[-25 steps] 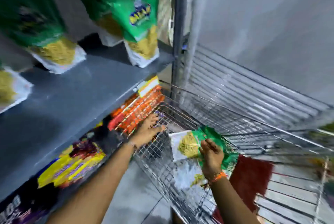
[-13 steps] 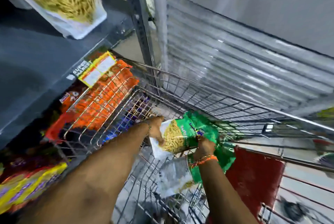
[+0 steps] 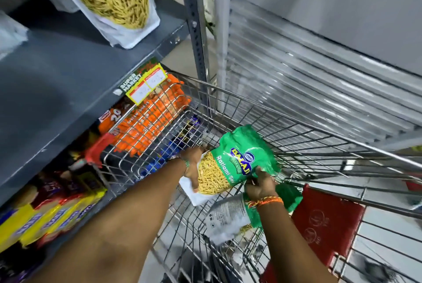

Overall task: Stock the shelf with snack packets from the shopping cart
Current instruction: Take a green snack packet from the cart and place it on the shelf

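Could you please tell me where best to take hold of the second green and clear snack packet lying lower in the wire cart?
Probably by the clear, printed end of the lower green and clear snack packet, coming from above. It lies flat, back side up, on the bottom of the wire shopping cart, and its green end is tucked under the right hand. Both hands are busy: the left hand shares the raised green packet.

Two bare forearms, orange thread band [image 3: 266,201] on right wrist, green beaded band [image 3: 186,164] on left wrist
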The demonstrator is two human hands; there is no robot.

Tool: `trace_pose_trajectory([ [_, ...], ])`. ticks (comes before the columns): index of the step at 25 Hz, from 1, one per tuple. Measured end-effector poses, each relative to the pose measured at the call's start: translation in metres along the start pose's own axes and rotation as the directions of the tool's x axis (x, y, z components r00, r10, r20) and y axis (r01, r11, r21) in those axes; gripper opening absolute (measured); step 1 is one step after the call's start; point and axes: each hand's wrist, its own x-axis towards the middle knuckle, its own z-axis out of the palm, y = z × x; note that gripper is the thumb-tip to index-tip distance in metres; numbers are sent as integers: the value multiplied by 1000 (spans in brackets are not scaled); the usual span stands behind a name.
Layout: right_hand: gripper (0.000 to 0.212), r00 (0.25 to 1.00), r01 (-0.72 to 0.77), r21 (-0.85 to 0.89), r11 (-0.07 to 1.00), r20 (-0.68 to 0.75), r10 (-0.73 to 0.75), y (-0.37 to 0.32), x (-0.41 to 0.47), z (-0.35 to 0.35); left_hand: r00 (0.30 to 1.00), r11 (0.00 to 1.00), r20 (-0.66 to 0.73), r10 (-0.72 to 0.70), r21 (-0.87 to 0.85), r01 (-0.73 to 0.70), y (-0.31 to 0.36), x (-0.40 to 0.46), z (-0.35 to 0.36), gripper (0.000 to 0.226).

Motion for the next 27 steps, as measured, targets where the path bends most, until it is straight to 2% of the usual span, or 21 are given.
trace_pose_trajectory([
  [1,17,998,-15,-51,999,56,18,3,-23,1,999,1000,35,16,-24,-15,-10,-10,-1,84],
  [2,15,995,13,-120,993,96,-2,7,-32,0,998,998,65,23,-52,-19,-20,-28,-4,116],
  [3,10,992,47,-155,987,124,-28,12,-54,3,997,997,69,43,-59,-39,-31,-41,-6,137],
  [5,11,971,165,-180,970,203,-127,19,-96,8,999,995,15,48,-92,-46,-51,-75,-13,148],
  [7,11,929,294,-168,941,282,-240,20,-126,13,996,981,-47,71,-175,-78,-61,-102,-21,139],
  [9,10,841,410,-109,906,428,-329,21,-164,24,981,949,-177,75,-289,-125,-64,-150,-32,129],
  [10,2,783,467,-55,883,490,-384,20,-182,31,962,913,-261,80,-369,-176,-65,-172,-35,131],
  [12,36,653,554,18,832,610,-448,15,-222,50,900,811,-431,63,-504,-297,-70,-208,-39,146],
  [13,53,591,585,39,810,663,-459,11,-244,63,863,764,-502,52,-537,-358,-71,-227,-45,147],
  [14,62,524,615,63,786,712,-468,7,-268,77,827,734,-563,20,-553,-394,-72,-245,-53,138],
  [15,61,464,639,73,766,757,-459,5,-293,91,800,724,-600,-25,-563,-399,-77,-259,-57,122],
  [17,33,328,681,111,724,838,-436,5,-331,122,739,738,-661,-134,-564,-371,-86,-280,-72,92],
  [18,17,270,690,134,711,864,-425,7,-351,137,702,736,-686,-190,-573,-361,-93,-281,-77,91],
  [19,10,203,698,160,698,891,-407,10,-370,154,670,727,-695,-259,-598,-339,-104,-282,-85,95],
  [21,11,90,720,181,670,933,-349,20,-400,188,608,713,-698,-379,-639,-288,-125,-284,-103,99],
  [24,8,-15,751,200,629,958,-287,39,-428,232,530,659,-695,-486,-690,-300,-149,-292,-134,89],
  [27,15,-41,767,185,615,970,-241,58,-432,266,489,588,-663,-567,-741,-323,-168,-280,-149,92],
])
